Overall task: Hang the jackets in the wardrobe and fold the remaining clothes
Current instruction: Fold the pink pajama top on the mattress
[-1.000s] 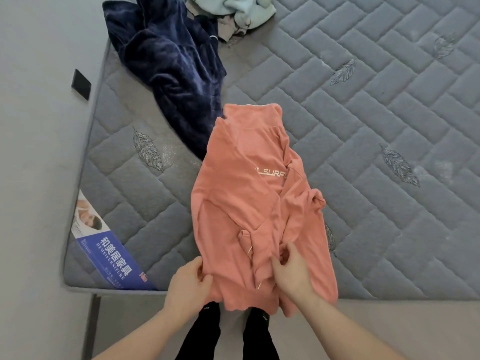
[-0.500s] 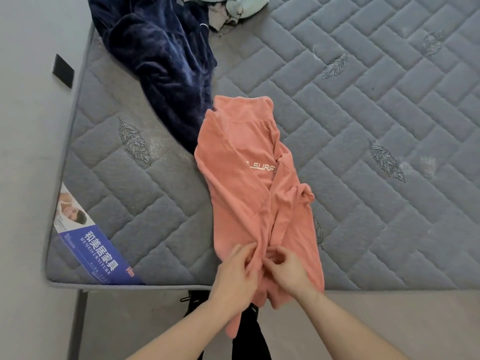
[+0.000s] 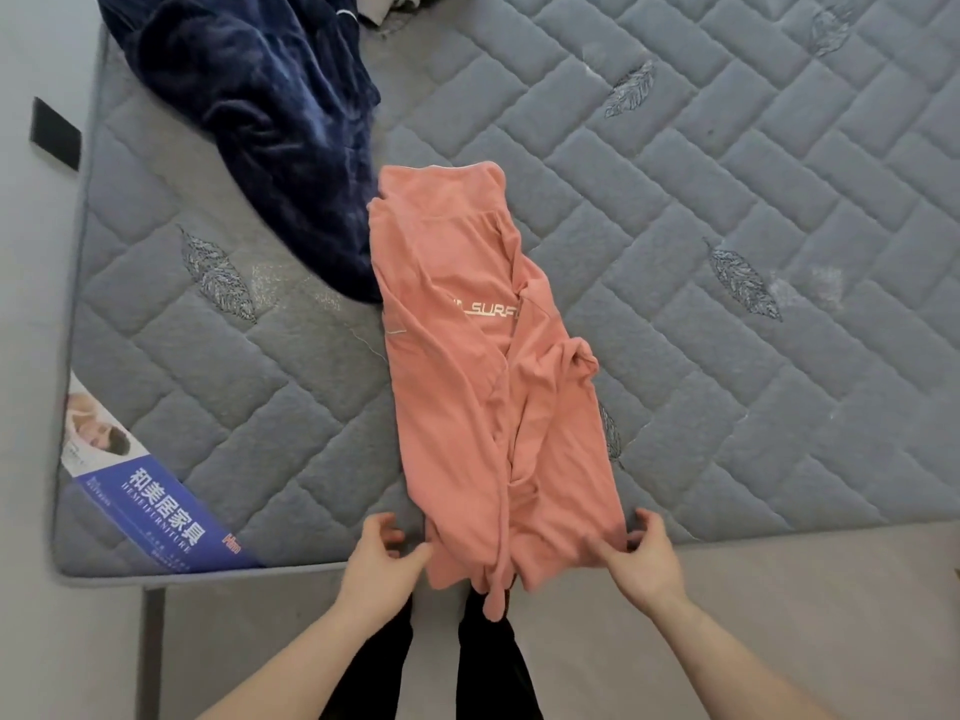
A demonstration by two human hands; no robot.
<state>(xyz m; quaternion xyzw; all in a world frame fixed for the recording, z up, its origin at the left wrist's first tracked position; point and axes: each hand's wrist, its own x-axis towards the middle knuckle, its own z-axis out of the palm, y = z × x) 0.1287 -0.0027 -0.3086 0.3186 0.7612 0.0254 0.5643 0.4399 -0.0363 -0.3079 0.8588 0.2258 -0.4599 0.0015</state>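
We see the top lying lengthwise on the mattress, its hem overhanging the near edge at six o'clock. The velvet garment lies at eleven o'clock, touching its collar end. The label sits at eight o'clock.

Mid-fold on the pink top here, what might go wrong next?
The pink top overhangs the mattress edge at its hem, so it may slide off. Its sleeves lie bunched on top, so folding now could trap creases. The left hand only touches the hem; the right hand pinches it.
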